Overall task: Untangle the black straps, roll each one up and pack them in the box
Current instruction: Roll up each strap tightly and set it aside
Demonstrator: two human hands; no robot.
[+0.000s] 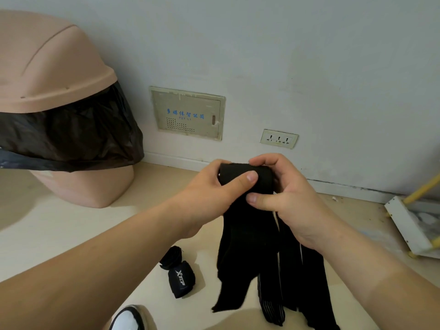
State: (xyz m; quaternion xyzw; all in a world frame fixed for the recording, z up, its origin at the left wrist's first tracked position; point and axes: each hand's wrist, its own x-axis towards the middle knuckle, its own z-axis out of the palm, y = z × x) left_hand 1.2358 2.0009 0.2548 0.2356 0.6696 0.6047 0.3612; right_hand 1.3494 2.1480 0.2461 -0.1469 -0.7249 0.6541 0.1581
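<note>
The left hand (214, 184) and right hand (290, 194) meet in the air in front of the far wall. The fingers (266, 160) of both curl round the rolled top of a black strap (245, 246), with the thumbs pressed on its front. Its loose tails hang below the hands. A rolled strap (178, 277) lies on the floor (71, 234) at near left. A bin (59, 91) stands at far left.

Pale cream smooth floor (59, 222), pink-beige plastic swing-lid bin (90, 186) with a black bag liner standing at upper left, rolled black strap (181, 279) with white logo lying lower centre, white-and-yellow frame (402, 222) at right edge, black-and-white shoe (129, 317) at bottom edge.
</note>
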